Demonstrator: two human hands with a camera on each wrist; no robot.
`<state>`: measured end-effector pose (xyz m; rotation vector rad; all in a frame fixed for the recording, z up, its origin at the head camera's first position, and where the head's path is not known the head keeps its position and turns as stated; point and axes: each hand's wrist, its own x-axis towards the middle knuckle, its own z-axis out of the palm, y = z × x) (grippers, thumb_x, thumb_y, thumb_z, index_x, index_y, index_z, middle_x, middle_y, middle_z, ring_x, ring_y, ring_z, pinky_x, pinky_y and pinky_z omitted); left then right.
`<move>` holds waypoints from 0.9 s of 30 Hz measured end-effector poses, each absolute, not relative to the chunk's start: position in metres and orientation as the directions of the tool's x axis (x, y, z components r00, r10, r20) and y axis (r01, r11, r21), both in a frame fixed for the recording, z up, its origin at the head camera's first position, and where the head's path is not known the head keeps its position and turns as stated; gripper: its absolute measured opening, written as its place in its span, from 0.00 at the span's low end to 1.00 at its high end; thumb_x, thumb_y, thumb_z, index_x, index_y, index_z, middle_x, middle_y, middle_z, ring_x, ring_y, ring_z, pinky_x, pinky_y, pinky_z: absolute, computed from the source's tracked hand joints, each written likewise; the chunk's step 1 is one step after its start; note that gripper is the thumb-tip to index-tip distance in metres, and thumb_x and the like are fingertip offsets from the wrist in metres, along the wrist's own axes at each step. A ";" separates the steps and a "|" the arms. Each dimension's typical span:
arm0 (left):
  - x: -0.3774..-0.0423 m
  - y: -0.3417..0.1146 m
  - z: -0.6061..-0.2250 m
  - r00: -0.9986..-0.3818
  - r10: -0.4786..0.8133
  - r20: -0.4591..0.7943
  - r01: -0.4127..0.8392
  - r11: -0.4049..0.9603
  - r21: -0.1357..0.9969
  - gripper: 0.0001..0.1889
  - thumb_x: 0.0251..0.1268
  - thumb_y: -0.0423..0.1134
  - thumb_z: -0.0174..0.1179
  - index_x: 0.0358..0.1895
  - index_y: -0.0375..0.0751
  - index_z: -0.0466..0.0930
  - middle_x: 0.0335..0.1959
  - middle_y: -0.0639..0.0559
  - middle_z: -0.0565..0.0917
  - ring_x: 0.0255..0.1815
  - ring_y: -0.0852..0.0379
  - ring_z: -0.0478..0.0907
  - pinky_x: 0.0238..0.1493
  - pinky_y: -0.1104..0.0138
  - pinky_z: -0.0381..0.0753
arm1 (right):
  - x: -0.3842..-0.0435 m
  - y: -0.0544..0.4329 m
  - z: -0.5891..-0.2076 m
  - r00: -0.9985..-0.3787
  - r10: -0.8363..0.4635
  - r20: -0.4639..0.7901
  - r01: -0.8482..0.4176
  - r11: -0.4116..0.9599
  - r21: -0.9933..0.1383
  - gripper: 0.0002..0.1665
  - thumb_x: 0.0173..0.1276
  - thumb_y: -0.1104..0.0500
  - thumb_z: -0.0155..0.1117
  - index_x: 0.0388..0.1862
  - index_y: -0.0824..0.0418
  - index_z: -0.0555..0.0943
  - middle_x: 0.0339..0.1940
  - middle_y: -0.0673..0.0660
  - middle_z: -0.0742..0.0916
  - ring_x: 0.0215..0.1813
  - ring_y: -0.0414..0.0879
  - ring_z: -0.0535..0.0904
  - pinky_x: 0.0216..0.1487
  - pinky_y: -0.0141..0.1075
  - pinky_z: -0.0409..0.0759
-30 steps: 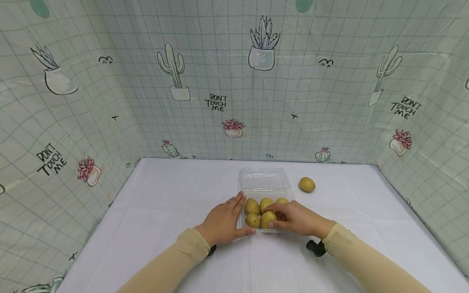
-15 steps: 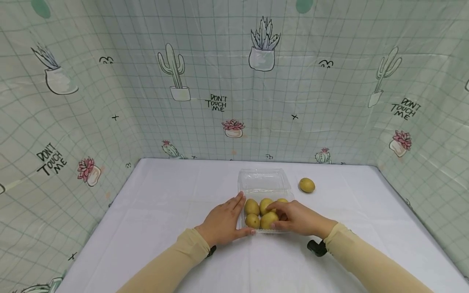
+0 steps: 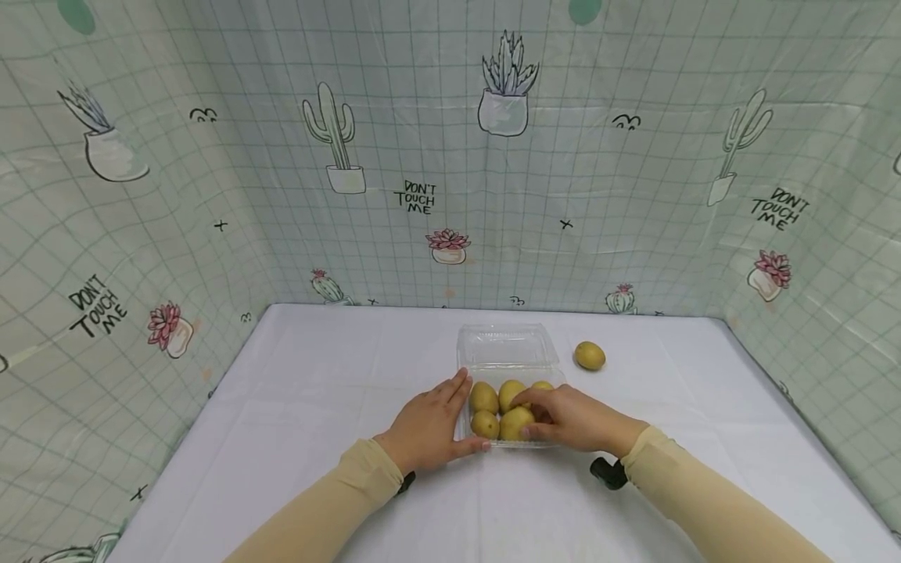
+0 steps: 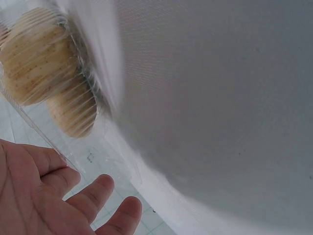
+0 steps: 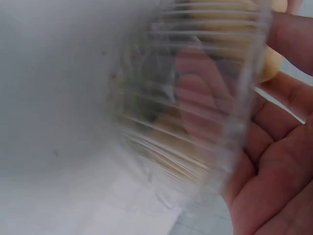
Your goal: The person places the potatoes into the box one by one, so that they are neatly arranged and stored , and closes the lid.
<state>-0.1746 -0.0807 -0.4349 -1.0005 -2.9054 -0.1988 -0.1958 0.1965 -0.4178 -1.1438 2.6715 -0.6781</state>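
Potatoes (image 3: 517, 424) yellow-brown, rounded; faintly speckled

A clear ribbed container (image 3: 517, 374), its lid (image 3: 507, 345) open on the far side, holds yellow potatoes (image 3: 483, 396) in two rows. One further potato (image 3: 590, 355) lies right of the lid.

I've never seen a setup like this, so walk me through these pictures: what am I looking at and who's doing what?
There's no machine here, just a person's two bare hands. The wide picture comes from a camera on the head; the two close-ups come from cameras on the left and right wrists.

On the white-covered table stands a clear plastic box, its lid open, with several potatoes inside. A loose potato lies beyond it, to the right.

The right hand grips a front-row potato in the box. The left hand rests against the box's left side.
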 end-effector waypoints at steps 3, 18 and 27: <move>-0.175 -0.081 -0.435 -0.789 0.606 0.102 0.615 0.782 0.104 0.53 0.66 0.75 0.46 0.78 0.32 0.53 0.79 0.39 0.54 0.75 0.46 0.59 0.68 0.56 0.67 | -0.195 0.197 -0.414 -0.689 -0.724 0.040 -0.662 0.606 -0.441 0.26 0.68 0.50 0.70 0.61 0.60 0.78 0.23 0.39 0.77 0.26 0.32 0.71 0.31 0.31 0.74; -0.174 -0.081 -0.435 -0.788 0.606 0.104 0.615 0.781 0.109 0.53 0.66 0.74 0.46 0.78 0.32 0.53 0.79 0.40 0.53 0.75 0.46 0.59 0.68 0.56 0.68 | -0.196 0.199 -0.415 -0.683 -0.730 0.035 -0.668 0.604 -0.436 0.25 0.65 0.57 0.73 0.59 0.62 0.80 0.28 0.40 0.79 0.29 0.32 0.73 0.33 0.31 0.76; -0.174 -0.081 -0.436 -0.791 0.603 0.101 0.612 0.784 0.105 0.53 0.66 0.74 0.47 0.78 0.32 0.53 0.79 0.40 0.53 0.75 0.46 0.59 0.68 0.56 0.68 | -0.195 0.200 -0.411 -0.685 -0.728 0.030 -0.680 0.623 -0.386 0.24 0.64 0.57 0.74 0.58 0.60 0.80 0.31 0.41 0.83 0.29 0.31 0.75 0.34 0.32 0.78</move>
